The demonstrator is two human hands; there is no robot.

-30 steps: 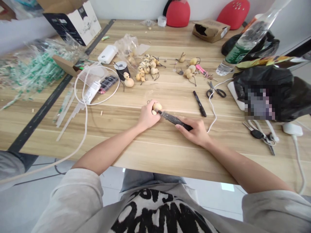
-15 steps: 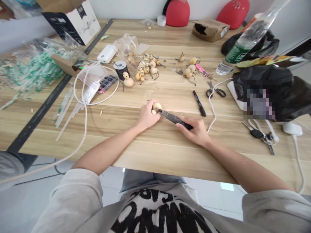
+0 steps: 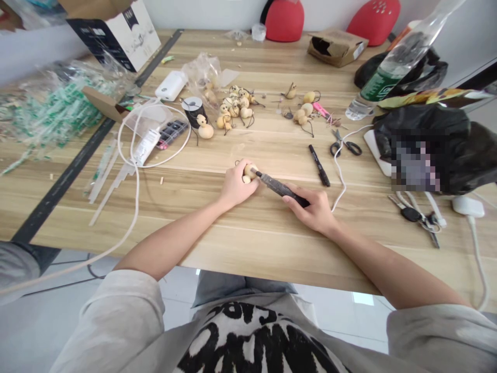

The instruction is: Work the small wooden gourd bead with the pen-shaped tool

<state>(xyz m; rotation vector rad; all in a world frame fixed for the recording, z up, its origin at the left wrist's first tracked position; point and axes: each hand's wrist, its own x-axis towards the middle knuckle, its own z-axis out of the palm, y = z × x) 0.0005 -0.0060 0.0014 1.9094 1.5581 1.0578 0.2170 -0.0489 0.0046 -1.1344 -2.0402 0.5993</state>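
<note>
Left hand (image 3: 236,185) pinches round, smooth gourd (image 3: 247,171); right hand (image 3: 313,208) grips slim dark tool (image 3: 277,187), tip at gourd. Woodgrain table (image 3: 256,243) visible to near edge.

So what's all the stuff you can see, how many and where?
Held gourd: one, tan, in left hand
Handheld tool: one, dark, in right hand
Other gourds: many, tan, mid-table
Spool: one, black-and-white, left of most gourds
Marker: one, black, right of handheld tool
Scissors: one pair, black-handled, beyond marker
Keys: several, black and silver, right
Bottle: one, clear, back right
Bags: black, right, count unclear
Chair-like shapes: two, red, far edge
Carton: one, brown, far edge
Printed box: one, black-and-white, back left
Packets: many, green-and-white, left
Cables: several, white, both sides
Table: one, light wood, underneath
Left hand: one, bare, around held gourd
Right hand: one, bare, around tool
Shirt: one, grey, bottom
</note>
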